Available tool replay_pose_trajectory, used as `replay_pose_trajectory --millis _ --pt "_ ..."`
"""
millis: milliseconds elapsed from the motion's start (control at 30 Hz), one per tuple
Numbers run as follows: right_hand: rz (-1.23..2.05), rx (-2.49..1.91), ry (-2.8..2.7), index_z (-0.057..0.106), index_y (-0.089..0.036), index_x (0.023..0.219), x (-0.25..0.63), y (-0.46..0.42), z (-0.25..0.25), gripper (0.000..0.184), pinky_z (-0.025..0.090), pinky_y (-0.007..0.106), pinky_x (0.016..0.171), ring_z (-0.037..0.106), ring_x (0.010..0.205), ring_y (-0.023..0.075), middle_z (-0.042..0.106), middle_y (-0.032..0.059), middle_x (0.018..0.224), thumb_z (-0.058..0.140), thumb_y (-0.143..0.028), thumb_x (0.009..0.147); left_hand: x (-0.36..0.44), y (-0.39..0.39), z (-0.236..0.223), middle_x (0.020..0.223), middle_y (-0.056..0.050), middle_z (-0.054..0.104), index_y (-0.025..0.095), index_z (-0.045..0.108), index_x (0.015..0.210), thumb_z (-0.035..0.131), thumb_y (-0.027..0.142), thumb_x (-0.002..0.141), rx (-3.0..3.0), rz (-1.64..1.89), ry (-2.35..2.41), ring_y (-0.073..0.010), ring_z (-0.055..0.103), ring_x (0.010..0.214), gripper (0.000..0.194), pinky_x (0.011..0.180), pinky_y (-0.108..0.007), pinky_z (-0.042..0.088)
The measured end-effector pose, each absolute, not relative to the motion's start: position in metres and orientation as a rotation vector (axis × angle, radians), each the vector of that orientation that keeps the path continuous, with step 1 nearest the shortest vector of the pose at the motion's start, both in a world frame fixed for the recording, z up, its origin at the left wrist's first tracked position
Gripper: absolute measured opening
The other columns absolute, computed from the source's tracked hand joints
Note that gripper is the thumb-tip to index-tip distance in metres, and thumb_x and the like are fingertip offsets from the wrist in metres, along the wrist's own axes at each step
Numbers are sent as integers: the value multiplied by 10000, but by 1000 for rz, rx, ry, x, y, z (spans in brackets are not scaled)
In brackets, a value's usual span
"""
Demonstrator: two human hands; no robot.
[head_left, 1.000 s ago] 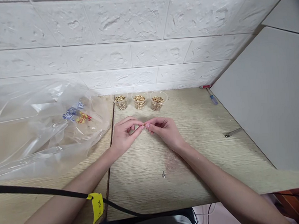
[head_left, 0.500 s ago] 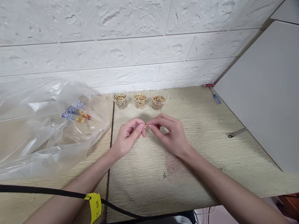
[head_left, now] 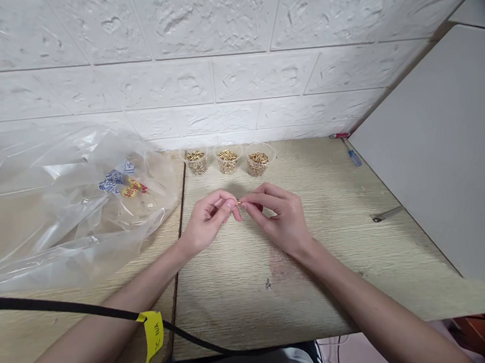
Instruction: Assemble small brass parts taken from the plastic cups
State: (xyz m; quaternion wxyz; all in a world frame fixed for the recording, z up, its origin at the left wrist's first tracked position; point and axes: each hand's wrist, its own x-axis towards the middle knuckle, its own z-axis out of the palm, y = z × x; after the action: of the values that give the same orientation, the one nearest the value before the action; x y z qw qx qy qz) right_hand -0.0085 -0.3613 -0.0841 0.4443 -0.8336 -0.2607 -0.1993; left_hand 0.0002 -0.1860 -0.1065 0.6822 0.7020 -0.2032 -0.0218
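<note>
My left hand (head_left: 207,220) and my right hand (head_left: 279,215) meet over the middle of the table, thumbs and fingertips pinched. Between them is a small gold-coloured metal piece (head_left: 238,202), each hand gripping one end. Most of it is hidden by the fingertips, so its exact kind does not show. Behind the hands stand three clear plastic cups in a row: the left cup (head_left: 197,167), the middle cup (head_left: 228,163) and the right cup (head_left: 258,164). All hold many slim gold-coloured metal pieces. A small silver screw-like part (head_left: 268,284) lies in front of the hands.
A large clear plastic bag (head_left: 73,217) covers the left side. A black cable (head_left: 67,305) with a yellow tag (head_left: 153,337) crosses the front left. A white panel (head_left: 446,154) leans at right, near a blue-handled screwdriver (head_left: 354,158) and a metal tool (head_left: 387,215). White brick-patterned wall (head_left: 208,22) closes the back.
The right hand has shifted very slightly right, and the gold-coloured piece between the fingertips looks turned. Both hands keep their pinch. The view has tilted a little.
</note>
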Motion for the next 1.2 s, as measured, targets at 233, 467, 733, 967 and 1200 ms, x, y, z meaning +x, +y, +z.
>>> replay_pose_trajectory --millis 233,467,733,967,1200 --pt "-592 -2106 -757 690 -117 846 -10 -360 -88 181 449 260 595 556 662 135 607 68 756 533 -163 923 -7 -188 -104 653 -35 666 147 601 804 565 356 926 1733 101 -440 -90 517 524 245 463 -218 325" --pt "-526 -2157 -695 685 -162 822 -14 -357 -88 219 423 263 576 528 632 138 604 56 733 501 -195 936 -12 -190 -105 623 -9 656 142 580 795 540 293 937 1835 213 -501 -48 434 435 211 413 -181 285" --pt "-197 -1979 -385 694 -177 684 -18 -352 -80 225 374 255 543 496 565 118 630 24 669 599 -257 872 -13 -193 -104 599 -2 627 147 570 772 527 286 937 1837 250 -488 -54 439 438 220 417 -185 290" --pt "83 -1792 -220 707 -137 762 -11 -355 -82 201 339 251 538 442 567 107 599 9 641 633 -313 826 -9 -193 -106 616 -16 639 151 582 785 562 352 926 1728 204 -414 -103 571 569 246 538 -224 392" --pt "-7 -1854 -312 700 -158 750 -10 -356 -85 197 357 255 565 477 597 116 624 12 674 613 -296 860 -6 -191 -107 622 -23 659 152 582 797 560 348 927 1693 150 -441 -111 578 580 236 562 -238 407"
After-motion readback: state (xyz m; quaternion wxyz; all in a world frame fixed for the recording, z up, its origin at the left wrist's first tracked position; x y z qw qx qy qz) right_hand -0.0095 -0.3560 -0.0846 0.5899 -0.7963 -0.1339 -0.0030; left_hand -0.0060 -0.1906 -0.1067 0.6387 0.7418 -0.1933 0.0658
